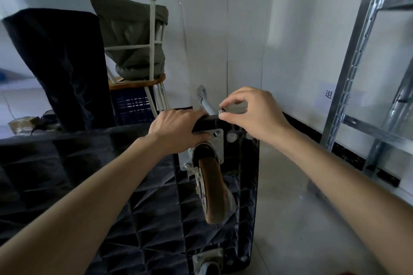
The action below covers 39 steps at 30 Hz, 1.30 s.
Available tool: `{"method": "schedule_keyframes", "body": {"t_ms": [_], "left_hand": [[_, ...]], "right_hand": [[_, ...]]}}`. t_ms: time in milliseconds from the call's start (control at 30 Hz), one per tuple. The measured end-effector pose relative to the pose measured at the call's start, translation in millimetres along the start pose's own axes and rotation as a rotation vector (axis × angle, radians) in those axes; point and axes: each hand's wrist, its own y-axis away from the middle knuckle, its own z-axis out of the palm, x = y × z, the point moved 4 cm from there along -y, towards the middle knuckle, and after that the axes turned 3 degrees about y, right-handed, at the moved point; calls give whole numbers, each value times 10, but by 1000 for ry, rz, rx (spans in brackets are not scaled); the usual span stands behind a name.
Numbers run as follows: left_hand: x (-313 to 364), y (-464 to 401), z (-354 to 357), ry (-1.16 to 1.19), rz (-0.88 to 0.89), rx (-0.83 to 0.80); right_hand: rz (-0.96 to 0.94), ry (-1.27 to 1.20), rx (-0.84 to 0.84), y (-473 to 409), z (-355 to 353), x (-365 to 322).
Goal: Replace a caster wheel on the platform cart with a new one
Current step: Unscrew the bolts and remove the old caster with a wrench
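The black platform cart [100, 185] stands on its side with its ribbed underside facing me. A brown caster wheel [211, 187] on a metal mounting plate [218, 143] sits at the cart's upper end. My left hand [176, 129] grips the cart's top edge beside that plate. My right hand [252, 111] pinches a small silver nut [222, 110] between thumb and forefinger just above the cart's edge. A second caster plate [207, 259] shows at the cart's bottom end. The cart's folded grey handle [204, 100] pokes out behind my hands.
A person in dark trousers [60, 69] stands at the left. A white-framed stool [138, 80] carrying a grey-green bundle stands over a blue crate [131, 105]. Metal shelving uprights [357, 51] lean at the right. Grey floor [301, 219] lies beside the cart.
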Motion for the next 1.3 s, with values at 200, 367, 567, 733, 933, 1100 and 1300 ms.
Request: {"method": "schedule_keyframes", "body": {"t_ms": [200,367,567,733,933,1100,1300], "left_hand": [[-16,1,11,14,4,4],[-28,-11,43,10,10,9],[-21,-9,39,20,12,14],[-11,-2,22,23,13,23],[-6,0,19,28,13,27],[-13,2,18,22,16,32],[-9,-3,23,14,20,24]], "right_hand": [[48,11,-233,-273,102,11],[73,-46,-320,-330,185,71],[88,-92,-402,-358,214,118],[104,-159,-401,-309,217,145],[107,-174,-413,-278,249,162],[111,-191,-421,-294,256,181],[119,-263,-431,-266,264,217]]}}
